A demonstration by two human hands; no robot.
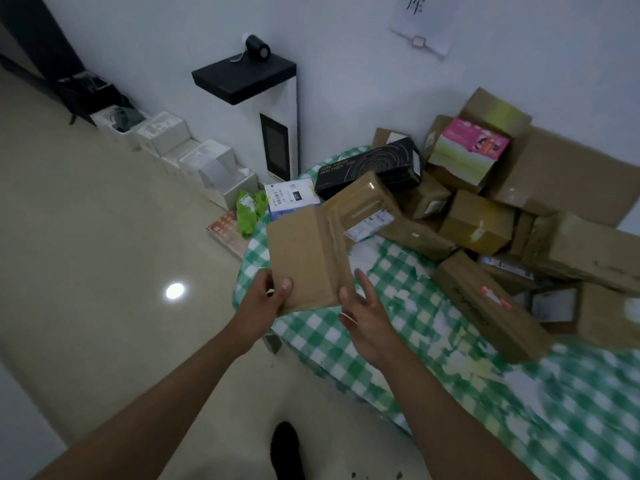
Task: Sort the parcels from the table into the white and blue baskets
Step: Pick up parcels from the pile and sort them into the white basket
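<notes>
A flat brown cardboard parcel (306,256) is held up over the table's left edge. My left hand (265,299) grips its lower left corner, thumb on the front face. My right hand (365,318) is at the lower right corner with its thumb touching the parcel's edge and its fingers spread loosely. The table (433,344) has a green and white checked cloth. A heap of brown parcels (478,221) lies on it at the right, along with a black box (370,168) and a pink and green box (467,147). No white or blue basket is in view.
A white and black cabinet (273,109) stands against the wall. White boxes (194,154) line the wall on the floor to its left. A green bag (249,211) and a red flat packet (225,233) lie on the floor by the table. My shoe (285,448) shows below.
</notes>
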